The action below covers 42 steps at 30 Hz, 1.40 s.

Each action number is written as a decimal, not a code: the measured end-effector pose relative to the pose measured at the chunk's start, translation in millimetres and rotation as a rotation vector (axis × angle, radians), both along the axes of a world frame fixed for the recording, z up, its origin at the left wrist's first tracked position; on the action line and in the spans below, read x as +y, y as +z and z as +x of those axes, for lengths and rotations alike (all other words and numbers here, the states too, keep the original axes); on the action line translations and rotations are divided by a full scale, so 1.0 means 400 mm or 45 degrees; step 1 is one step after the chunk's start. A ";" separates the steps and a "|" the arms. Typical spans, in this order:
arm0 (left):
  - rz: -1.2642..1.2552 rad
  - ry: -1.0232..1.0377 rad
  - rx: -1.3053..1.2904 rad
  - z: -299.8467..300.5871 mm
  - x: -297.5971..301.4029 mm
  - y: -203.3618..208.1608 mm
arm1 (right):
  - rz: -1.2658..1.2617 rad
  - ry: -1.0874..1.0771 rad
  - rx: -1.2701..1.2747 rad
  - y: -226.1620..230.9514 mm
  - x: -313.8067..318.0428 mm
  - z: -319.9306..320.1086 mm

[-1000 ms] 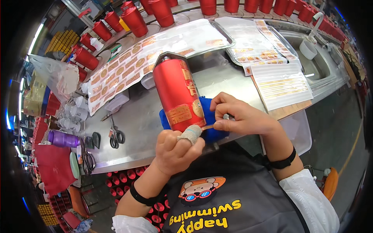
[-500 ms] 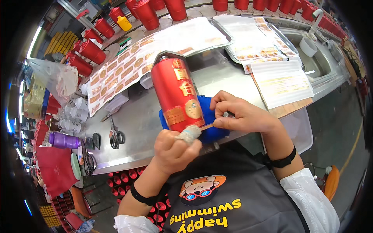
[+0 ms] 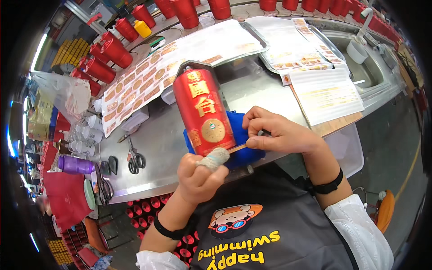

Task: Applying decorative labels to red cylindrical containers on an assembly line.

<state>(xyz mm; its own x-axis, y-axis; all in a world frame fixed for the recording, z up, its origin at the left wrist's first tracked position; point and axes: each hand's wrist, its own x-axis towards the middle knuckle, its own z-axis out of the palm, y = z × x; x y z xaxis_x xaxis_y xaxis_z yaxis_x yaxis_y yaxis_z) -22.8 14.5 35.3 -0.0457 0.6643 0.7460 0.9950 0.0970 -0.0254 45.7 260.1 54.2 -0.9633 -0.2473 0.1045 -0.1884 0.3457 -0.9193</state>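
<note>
A glossy red bottle (image 3: 191,101) with gold lettering and a round gold label (image 3: 213,130) lies tilted in a dark holder (image 3: 187,65). Its near end is over a blue cloth (image 3: 240,127). My left hand (image 3: 198,177) is closed at that near end, its thumb wrapped in whitish cloth (image 3: 213,158) and laid against the bottle; the curled fingers hide what is beneath. To the right, my right hand (image 3: 276,132) pinches one end of a thin gold-brown strip (image 3: 237,148). The strip runs to the bottle beside my wrapped thumb.
Sheets of gold labels (image 3: 144,81) cover the far left of the metal table (image 3: 157,126). A sheet of thin gold strips (image 3: 328,96) lies on a board at right, near a sink (image 3: 371,72). Scissors (image 3: 134,159) and a purple bottle (image 3: 76,164) are at left. Red bottles (image 3: 117,51) line a conveyor behind.
The red bottle has turned, bringing its lettering and round label leftward. My left hand has shifted slightly left and down; my right hand is nearly still. Bottles on the conveyor have moved right.
</note>
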 end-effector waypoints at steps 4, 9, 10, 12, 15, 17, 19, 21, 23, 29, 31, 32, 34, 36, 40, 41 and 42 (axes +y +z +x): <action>-0.010 0.022 -0.014 0.006 0.000 0.003 | 0.027 -0.008 0.004 -0.005 0.003 0.001; -0.149 -0.033 0.049 0.000 0.019 0.035 | 0.017 -0.020 -0.014 -0.006 0.007 0.005; -0.158 -0.055 0.015 -0.003 0.015 0.034 | 0.010 -0.023 -0.011 -0.004 0.005 0.004; -0.040 0.013 -0.039 0.000 0.001 0.000 | 0.012 -0.018 -0.001 -0.004 0.000 0.001; 0.074 0.079 -0.054 0.002 -0.006 -0.019 | 0.016 -0.012 0.006 -0.008 0.000 0.000; -0.016 0.066 0.027 -0.002 0.000 -0.003 | 0.021 -0.014 -0.001 -0.014 0.003 0.000; -0.077 0.025 0.083 -0.007 0.005 0.019 | 0.016 -0.014 -0.001 -0.019 0.003 -0.003; -0.138 -0.022 0.135 -0.010 0.015 0.035 | 0.002 -0.016 -0.001 -0.011 0.002 -0.003; -0.176 -0.036 0.218 -0.008 0.027 0.042 | -0.013 -0.026 -0.006 -0.009 0.001 0.003; 0.014 0.099 0.011 -0.006 -0.018 -0.005 | -0.010 -0.026 0.006 -0.012 -0.003 -0.001; -0.013 0.080 0.024 -0.003 -0.008 -0.002 | 0.013 -0.008 0.046 -0.021 0.000 -0.005; -0.038 0.061 0.038 -0.002 -0.003 0.002 | 0.013 -0.007 0.045 -0.022 0.001 -0.004; -0.100 0.062 0.087 -0.004 0.006 0.024 | 0.009 -0.025 0.010 -0.025 0.003 -0.001; -0.162 0.063 0.136 -0.006 0.016 0.044 | -0.001 -0.026 0.008 -0.025 0.004 -0.001; -0.232 0.020 0.195 -0.007 0.033 0.061 | 0.018 -0.024 -0.004 -0.016 0.003 0.003; -0.252 -0.001 0.201 -0.007 0.034 0.062 | 0.018 -0.028 -0.004 -0.016 0.004 0.005; -0.253 -0.004 0.206 -0.011 0.027 0.053 | 0.019 -0.022 0.016 -0.018 0.005 0.004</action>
